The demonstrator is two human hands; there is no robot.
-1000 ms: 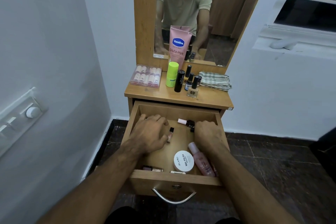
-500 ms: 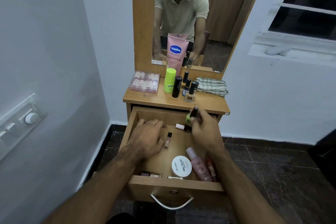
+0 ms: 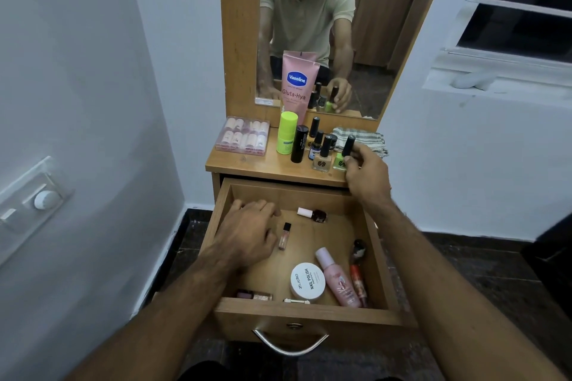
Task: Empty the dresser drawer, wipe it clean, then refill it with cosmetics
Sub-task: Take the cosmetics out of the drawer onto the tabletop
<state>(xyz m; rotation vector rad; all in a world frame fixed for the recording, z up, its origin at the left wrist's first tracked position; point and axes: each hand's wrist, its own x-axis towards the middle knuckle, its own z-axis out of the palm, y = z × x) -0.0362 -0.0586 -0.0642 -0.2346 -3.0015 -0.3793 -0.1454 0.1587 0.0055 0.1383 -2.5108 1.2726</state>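
Pinching the black cap of a green nail polish bottle [image 3: 343, 155], the right hand [image 3: 366, 175] holds it upright on the dresser top [image 3: 247, 164], just beside a beige nail polish bottle [image 3: 323, 155] and in front of a striped cloth [image 3: 368, 138]. Lower in the head view, the left hand [image 3: 247, 233] lies palm down with fingers loosely curled inside the open drawer [image 3: 306, 315], holding nothing visible; a small pink tube [image 3: 284, 236] lies just beside its fingers. Nearer the drawer front lie a white Zudio jar [image 3: 308, 281] and a pink bottle [image 3: 337, 278].

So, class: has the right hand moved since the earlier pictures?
Yes. The right hand, gripping a green nail polish bottle, has gone from inside the drawer up to the dresser top.
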